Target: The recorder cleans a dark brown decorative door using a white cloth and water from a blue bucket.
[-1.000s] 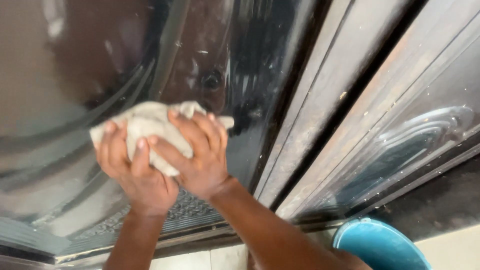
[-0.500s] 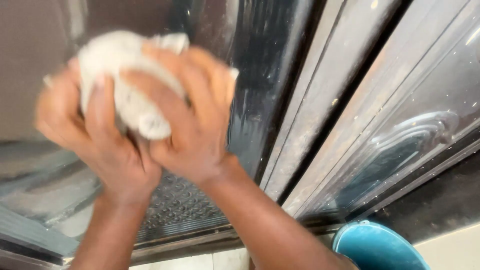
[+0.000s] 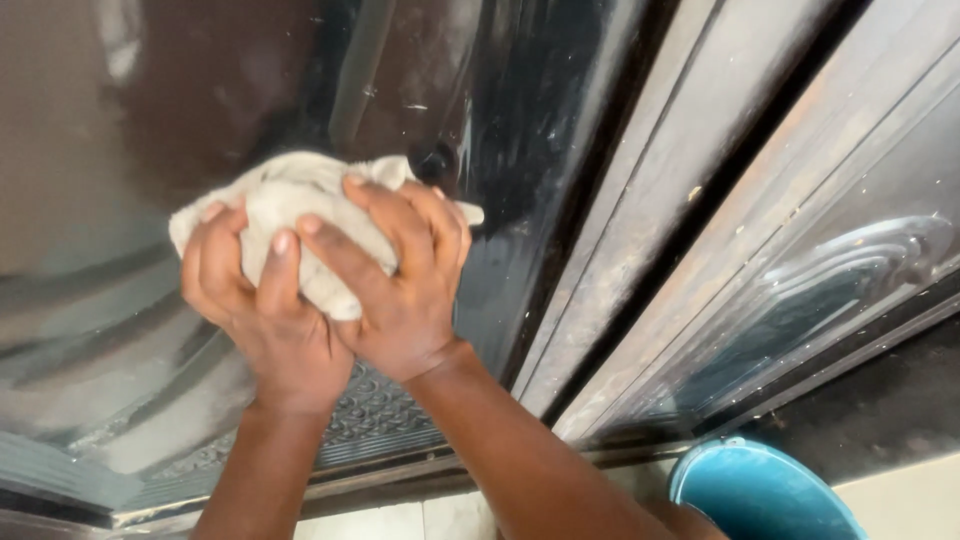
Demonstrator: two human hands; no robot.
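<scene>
Both of my hands press a bunched pale grey cloth (image 3: 290,195) against a glossy dark metal door panel (image 3: 110,330). My left hand (image 3: 265,320) grips the cloth's lower left part, its fingers curled over it. Overlapping it from the right, my right hand (image 3: 400,290) has its fingers spread across the top of the cloth. The panel shows wet streaks and embossed curved lines around the cloth. A patterned grille strip (image 3: 380,420) lies just below my wrists.
A dusty door frame post (image 3: 640,200) runs diagonally to the right of my hands. Beyond it is a second dark embossed door panel (image 3: 850,270). A blue bucket (image 3: 760,495) stands on the pale tiled floor (image 3: 900,490) at the bottom right.
My hands and the cloth swept up and left across the panel half a second ago, then came back down and right to about where they began.
</scene>
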